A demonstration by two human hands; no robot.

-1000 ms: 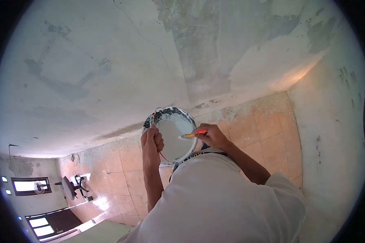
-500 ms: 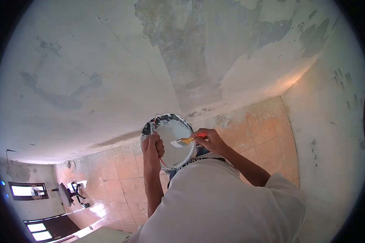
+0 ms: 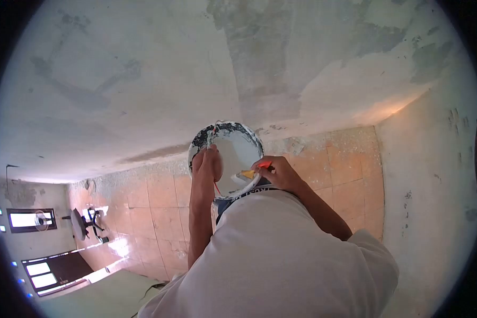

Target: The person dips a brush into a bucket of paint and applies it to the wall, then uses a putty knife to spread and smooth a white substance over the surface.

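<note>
A round bucket (image 3: 233, 153) of whitish paint hangs close to my waist, its rim crusted with white and dark smears. My left hand (image 3: 208, 163) is closed around the bucket's handle, which runs from the far rim down to a red stretch below my fist. Over the near right side of the bucket, my right hand (image 3: 275, 174) grips a paintbrush (image 3: 248, 173) with a yellow and red handle. Its pale bristles point down and left at the paint, close to the inner wall.
Before me rises a wall (image 3: 196, 85) with grey patches; another wall (image 3: 418, 175) stands at the right. Orange floor tiles (image 3: 164, 199) are speckled white along the wall. An office chair (image 3: 82, 225), a fan (image 3: 41, 220) and a dark door (image 3: 63, 270) are at the far left.
My view has shifted, and the bucket appears higher in it. The brush has moved toward the bucket's near right rim. Both hands keep their grips.
</note>
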